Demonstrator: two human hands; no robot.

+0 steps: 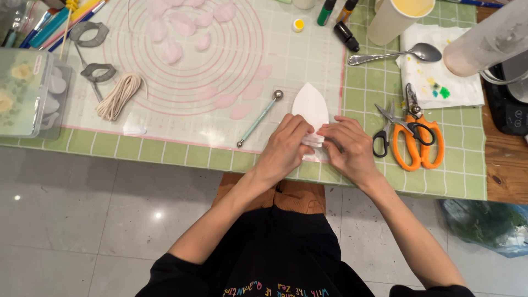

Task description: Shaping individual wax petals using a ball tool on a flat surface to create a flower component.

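A white pointed petal-shaped piece [311, 103] lies on the translucent mat [181, 124] near the table's front edge. My left hand [285, 147] and my right hand [350, 147] meet at its lower end, fingertips pinching and folding the base together. The pointed tip faces away from me and stays flat. A ball-ended modelling tool [258, 119] lies just left of my left hand. Several pale pink petals [181, 27] are spread over the mat's ringed pattern.
Orange-handled shears [419, 140] and black-handled scissors [385, 129] lie right of my right hand. A spoon [396, 55] rests on a stained paper towel [440, 77] beside a cup [393, 19]. Cord bundle [118, 96], metal cutters [99, 71] and a plastic box [22, 93] sit left.
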